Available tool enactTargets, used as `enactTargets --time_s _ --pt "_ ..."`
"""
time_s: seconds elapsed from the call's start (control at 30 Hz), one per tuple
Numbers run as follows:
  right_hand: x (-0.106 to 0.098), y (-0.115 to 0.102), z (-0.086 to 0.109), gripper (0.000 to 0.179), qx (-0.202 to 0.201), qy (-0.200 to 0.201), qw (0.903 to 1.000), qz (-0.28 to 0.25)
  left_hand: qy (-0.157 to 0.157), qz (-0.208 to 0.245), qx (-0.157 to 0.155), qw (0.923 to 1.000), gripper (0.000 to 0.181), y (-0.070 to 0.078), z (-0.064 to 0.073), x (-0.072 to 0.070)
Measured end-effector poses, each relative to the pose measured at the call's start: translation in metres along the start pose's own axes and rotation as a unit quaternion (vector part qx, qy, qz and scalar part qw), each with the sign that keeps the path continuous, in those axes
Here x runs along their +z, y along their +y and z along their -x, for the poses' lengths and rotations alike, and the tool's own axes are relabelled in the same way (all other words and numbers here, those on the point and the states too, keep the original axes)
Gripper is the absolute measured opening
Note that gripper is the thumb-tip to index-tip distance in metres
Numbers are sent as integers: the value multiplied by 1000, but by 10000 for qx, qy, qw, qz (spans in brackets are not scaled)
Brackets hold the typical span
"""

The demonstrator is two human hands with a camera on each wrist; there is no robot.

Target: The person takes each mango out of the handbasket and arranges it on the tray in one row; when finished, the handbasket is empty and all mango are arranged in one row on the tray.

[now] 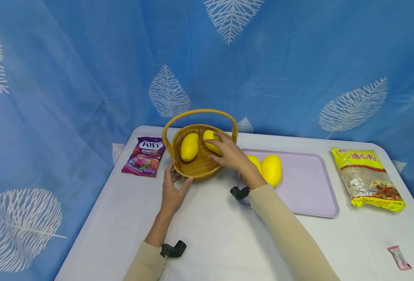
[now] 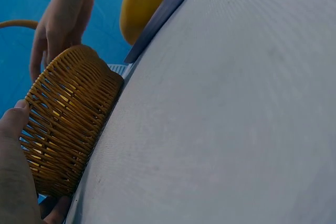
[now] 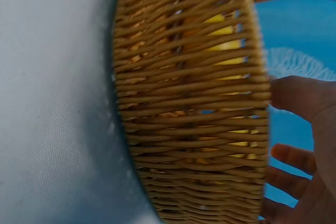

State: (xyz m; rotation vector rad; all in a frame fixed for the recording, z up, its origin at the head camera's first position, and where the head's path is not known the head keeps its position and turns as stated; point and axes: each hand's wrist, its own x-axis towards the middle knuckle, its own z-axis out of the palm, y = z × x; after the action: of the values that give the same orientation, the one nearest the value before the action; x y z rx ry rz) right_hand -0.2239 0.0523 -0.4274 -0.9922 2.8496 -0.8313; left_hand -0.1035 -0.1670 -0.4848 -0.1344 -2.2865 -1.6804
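A brown wicker basket [image 1: 196, 168] with a tall arched handle stands near the table's back edge. My left hand [image 1: 171, 193] holds its front left side, thumb at the rim in the left wrist view and a fingertip low by its base. Inside the basket lies one yellow mango [image 1: 189, 147] on the left. My right hand [image 1: 229, 152] reaches over the right rim, its fingers and thumb around a second mango [image 1: 209, 136] in the basket. Through the weave, yellow shows in the right wrist view, while the hand hides part of that mango.
Right of the basket, a pale purple tray [image 1: 305, 183] carries two more mangoes [image 1: 272, 170], partly behind the right forearm. A purple candy bag [image 1: 144, 157] lies left of the basket. A yellow pasta bag [image 1: 370, 177] and a small pink wrapped candy [image 1: 399, 257] lie far right.
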Motion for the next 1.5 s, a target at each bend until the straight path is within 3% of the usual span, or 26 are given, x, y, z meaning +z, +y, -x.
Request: enactTargets --time_s 0.23,0.73,1.5 --pt "6 10 -11 54 420 -379 9983 132 -37 -17 -1 10000 78 3 -1 1" --pt "13 9 -24 66 755 -877 9932 127 -32 -40 4 10000 78 1 -2 1" --pt "16 13 -23 64 393 -557 9976 78 0 -122 48 9999 77 -2 -1 0"
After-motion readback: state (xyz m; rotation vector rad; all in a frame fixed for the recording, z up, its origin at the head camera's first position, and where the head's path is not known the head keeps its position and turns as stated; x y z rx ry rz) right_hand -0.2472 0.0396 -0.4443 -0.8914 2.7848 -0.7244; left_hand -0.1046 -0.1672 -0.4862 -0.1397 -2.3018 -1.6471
